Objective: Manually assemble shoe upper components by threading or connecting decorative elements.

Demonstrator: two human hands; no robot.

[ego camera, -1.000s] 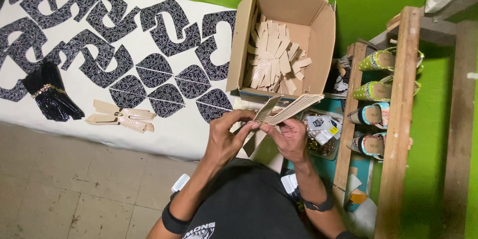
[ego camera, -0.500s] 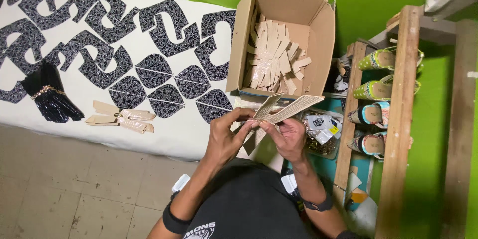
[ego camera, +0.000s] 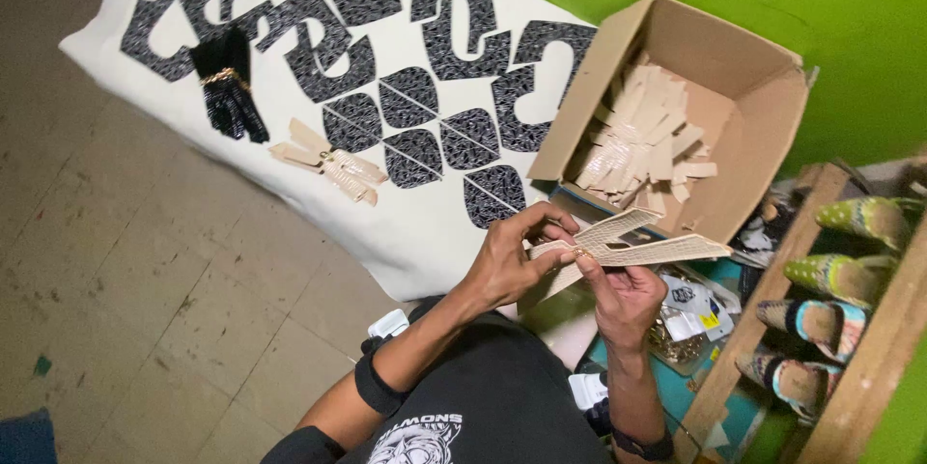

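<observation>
My left hand [ego camera: 510, 259] and my right hand [ego camera: 623, 295] hold a bunch of beige textured strips [ego camera: 645, 242] in front of my chest. The strips fan out to the right from where my fingers pinch them together. Just beyond them an open cardboard box [ego camera: 744, 184] lies on its side, filled with several more beige strips [ego camera: 642, 136]. A few loose beige pieces [ego camera: 328, 163] lie on the white sheet [ego camera: 425, 223] to the left.
Black patterned cut-out shapes [ego camera: 425, 126] are spread over the white sheet, with a bundle of black pieces [ego camera: 230, 87] at the left. A wooden rack [ego camera: 869, 319] with colourful shoes [ego camera: 821, 271] stands at the right. Green wall behind, tiled floor [ego camera: 145, 309] at the left.
The view has tilted and moved closer. My hands still hold the beige strips, fingers shifting slightly on them.
</observation>
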